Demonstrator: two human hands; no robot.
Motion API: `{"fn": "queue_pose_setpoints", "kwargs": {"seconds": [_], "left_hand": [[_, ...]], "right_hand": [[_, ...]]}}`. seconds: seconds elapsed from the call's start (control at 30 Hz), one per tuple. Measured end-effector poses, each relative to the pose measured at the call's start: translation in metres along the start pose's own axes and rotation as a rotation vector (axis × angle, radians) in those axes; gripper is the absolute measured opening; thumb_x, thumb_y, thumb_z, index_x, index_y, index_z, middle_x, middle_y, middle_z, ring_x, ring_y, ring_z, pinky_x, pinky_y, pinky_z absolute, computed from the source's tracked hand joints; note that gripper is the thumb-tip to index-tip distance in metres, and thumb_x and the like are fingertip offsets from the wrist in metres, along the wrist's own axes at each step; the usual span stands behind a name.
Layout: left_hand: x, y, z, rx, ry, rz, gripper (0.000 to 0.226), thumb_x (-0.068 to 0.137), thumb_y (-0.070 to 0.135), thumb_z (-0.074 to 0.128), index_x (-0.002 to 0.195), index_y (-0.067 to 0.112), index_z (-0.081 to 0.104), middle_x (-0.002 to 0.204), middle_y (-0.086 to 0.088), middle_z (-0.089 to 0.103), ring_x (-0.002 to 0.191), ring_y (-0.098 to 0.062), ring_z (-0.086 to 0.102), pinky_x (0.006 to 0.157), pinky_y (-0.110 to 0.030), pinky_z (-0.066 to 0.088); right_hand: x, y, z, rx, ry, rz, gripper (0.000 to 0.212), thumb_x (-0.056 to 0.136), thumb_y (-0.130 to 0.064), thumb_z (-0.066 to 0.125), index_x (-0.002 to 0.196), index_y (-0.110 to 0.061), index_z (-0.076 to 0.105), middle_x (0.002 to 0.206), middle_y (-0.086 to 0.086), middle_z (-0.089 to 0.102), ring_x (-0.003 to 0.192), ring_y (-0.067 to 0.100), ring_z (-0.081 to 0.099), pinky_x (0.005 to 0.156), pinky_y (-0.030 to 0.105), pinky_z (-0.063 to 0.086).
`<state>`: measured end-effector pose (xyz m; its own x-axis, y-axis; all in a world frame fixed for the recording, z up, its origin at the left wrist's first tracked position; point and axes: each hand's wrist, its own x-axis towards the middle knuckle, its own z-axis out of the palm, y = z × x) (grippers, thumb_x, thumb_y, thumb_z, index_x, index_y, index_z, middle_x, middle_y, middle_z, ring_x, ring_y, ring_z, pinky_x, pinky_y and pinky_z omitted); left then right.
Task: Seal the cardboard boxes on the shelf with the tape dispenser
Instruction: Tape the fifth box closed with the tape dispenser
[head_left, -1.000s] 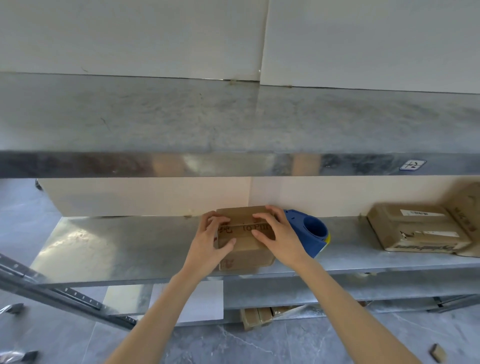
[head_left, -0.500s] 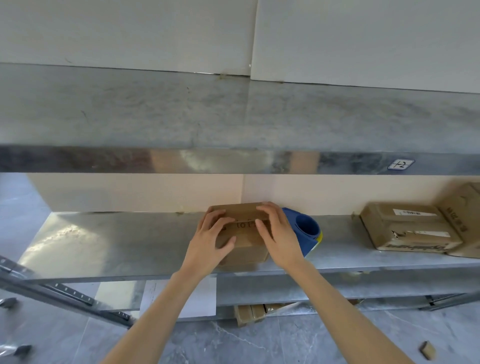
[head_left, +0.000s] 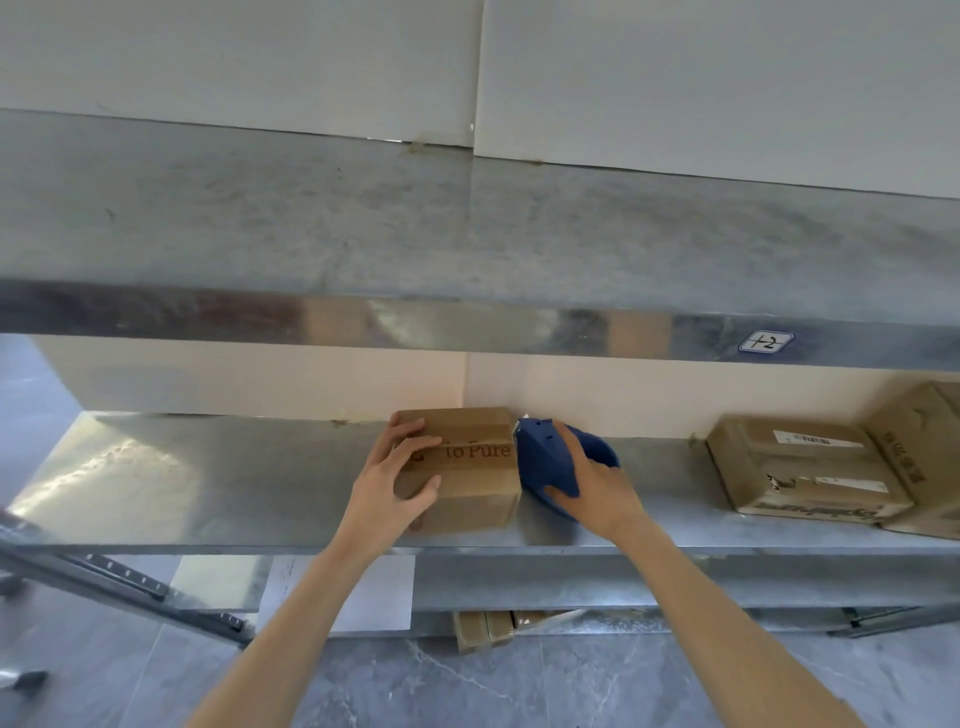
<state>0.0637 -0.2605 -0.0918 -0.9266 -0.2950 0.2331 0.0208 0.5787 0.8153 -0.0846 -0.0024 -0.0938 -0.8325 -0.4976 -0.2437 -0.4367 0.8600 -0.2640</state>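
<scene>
A small brown cardboard box (head_left: 475, 460) printed "to Pure" stands on the middle metal shelf (head_left: 218, 483), its top flaps closed. My left hand (head_left: 397, 480) holds its left side, fingers over the top and thumb on the front. Right beside the box lies a blue tape dispenser (head_left: 545, 462). My right hand (head_left: 592, 480) grips the dispenser, fingers curled over its body.
Two more cardboard boxes, a flat one (head_left: 800, 467) and a larger one (head_left: 924, 447), sit at the shelf's right end. The upper shelf (head_left: 467, 249) overhangs close above. Small boxes (head_left: 488, 626) lie on the floor below, and a slanted metal rail (head_left: 124, 582) crosses lower left.
My right hand left the top of the box and moved right onto the blue tape dispenser, closing round it. My left hand stayed on the box.
</scene>
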Motion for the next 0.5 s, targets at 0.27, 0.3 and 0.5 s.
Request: {"fn": "queue_pose_setpoints", "kwargs": {"seconds": [0.27,0.3,0.5], "left_hand": [[0.001,0.000,-0.001,-0.016,-0.004,-0.009,0.036,0.087,0.022,0.073,0.120,0.034,0.063,0.145,0.021,0.043,0.149,-0.002,0.020,0.113,-0.022,0.027],[0.001,0.001,-0.002,-0.016,-0.006,-0.010,0.035,0.086,0.026,0.071,0.119,0.036,0.063,0.145,0.021,0.043,0.149,-0.002,0.020,0.113,-0.020,0.026],[0.002,0.001,-0.005,0.018,-0.056,-0.014,0.038,0.087,0.026,0.075,0.120,0.039,0.061,0.146,0.027,0.037,0.148,0.003,0.016,0.111,-0.014,0.024]], "right_hand": [[0.015,0.016,-0.010,0.053,-0.147,-0.083,0.093,0.093,-0.043,0.059,0.151,-0.051,-0.012,0.108,0.006,0.067,0.079,0.021,0.062,0.065,0.030,0.050],[0.017,0.017,-0.012,0.077,-0.169,-0.074,0.095,0.092,-0.043,0.061,0.151,-0.051,-0.013,0.108,0.006,0.067,0.083,0.022,0.063,0.070,0.032,0.053],[0.022,0.015,-0.017,0.192,-0.216,-0.026,0.092,0.092,-0.045,0.062,0.150,-0.055,-0.010,0.112,0.001,0.065,0.092,0.024,0.065,0.083,0.035,0.055]]}}
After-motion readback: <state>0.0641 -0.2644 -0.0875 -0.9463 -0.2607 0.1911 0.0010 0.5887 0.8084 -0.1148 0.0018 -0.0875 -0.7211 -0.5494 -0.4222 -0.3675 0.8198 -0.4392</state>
